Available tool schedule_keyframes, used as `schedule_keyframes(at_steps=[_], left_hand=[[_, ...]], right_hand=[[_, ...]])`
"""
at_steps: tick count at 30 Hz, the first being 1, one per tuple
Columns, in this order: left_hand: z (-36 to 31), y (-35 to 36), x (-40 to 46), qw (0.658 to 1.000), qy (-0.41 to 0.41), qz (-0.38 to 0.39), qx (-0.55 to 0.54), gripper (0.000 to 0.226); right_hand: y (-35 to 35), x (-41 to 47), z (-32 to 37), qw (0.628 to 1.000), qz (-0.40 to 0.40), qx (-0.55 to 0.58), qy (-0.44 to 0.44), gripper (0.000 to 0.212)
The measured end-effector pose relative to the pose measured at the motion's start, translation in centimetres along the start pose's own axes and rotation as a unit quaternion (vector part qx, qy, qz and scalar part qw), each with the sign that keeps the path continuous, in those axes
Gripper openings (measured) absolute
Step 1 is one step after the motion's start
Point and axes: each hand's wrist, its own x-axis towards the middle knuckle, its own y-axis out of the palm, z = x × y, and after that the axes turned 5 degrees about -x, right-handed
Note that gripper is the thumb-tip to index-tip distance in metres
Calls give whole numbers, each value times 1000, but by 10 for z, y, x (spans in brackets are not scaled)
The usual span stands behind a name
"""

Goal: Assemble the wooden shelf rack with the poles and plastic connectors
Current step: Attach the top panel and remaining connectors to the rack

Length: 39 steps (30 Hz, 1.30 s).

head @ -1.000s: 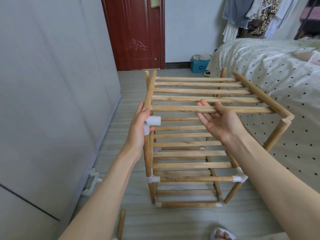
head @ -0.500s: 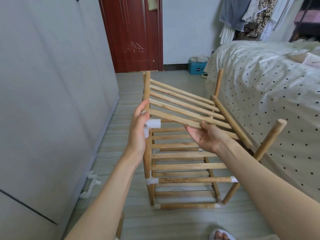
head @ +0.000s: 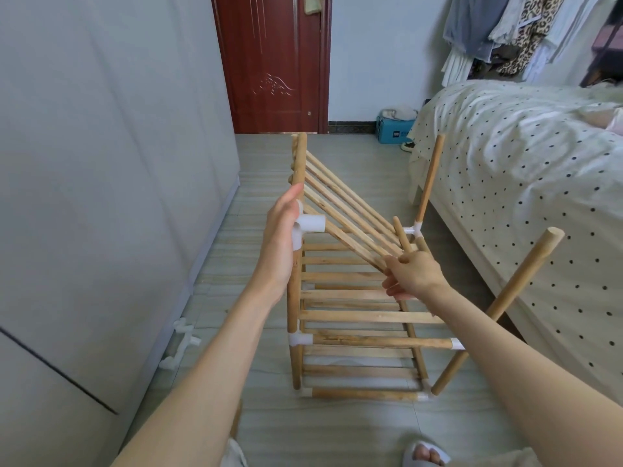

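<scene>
Presently the slatted shelf panel (head: 347, 214) sits at frame centre, tilted: long axis falling from the upper-left post (head: 296, 251) toward lower right. Left hand (head: 281, 241) wraps the post at the white connector (head: 308, 227); right hand (head: 413, 276) pinches the panel's low end, fingers curled on slats. The rack (head: 357, 342) stands on the floor below. Judgement: light, stiff, slightly wobbly at unglued joints; best held by end rails, not single slats.
</scene>
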Motion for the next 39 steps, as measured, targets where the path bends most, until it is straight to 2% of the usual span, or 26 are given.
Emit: schedule_keyframes(at_steps=[4, 6, 9, 11, 14, 20, 22, 24, 28, 33, 39], left_hand=[[-1, -7, -1, 999, 14, 14, 37, 41], [-1, -11, -4, 997, 25, 19, 65, 41], [1, -19, -16, 995, 16, 29, 91, 42], [3, -32, -27, 994, -1, 37, 102, 31], [3, -60, -42, 985, -31, 48, 164, 26], [11, -125, -53, 975, -114, 7, 193, 23], [33, -148, -58, 970, -152, -15, 191, 22], [66, -168, -65, 962, -196, -35, 186, 21], [138, -206, -82, 945, -269, -76, 168, 18], [222, -258, -108, 915, -338, -103, 194, 21], [296, -301, -120, 875, -365, -106, 300, 30]], right_hand=[[1, -6, 2, 981, 44, -163, -101, 33], [5, -13, 3, 960, 105, -226, -129, 30], [21, -30, 7, 931, 240, -250, -119, 32], [36, -40, 11, 908, 315, -259, -99, 33], [62, -57, 23, 881, 377, -264, -111, 35], [123, -79, 47, 898, 382, -145, -162, 34], [149, -79, 42, 915, 376, -47, -138, 31], [178, -74, 31, 929, 354, 5, -111, 29], [240, -47, 4, 941, 322, -50, -94, 33], [314, 4, -21, 931, 321, -148, -88, 39], [388, 46, -65, 870, 374, -311, -77, 48]])
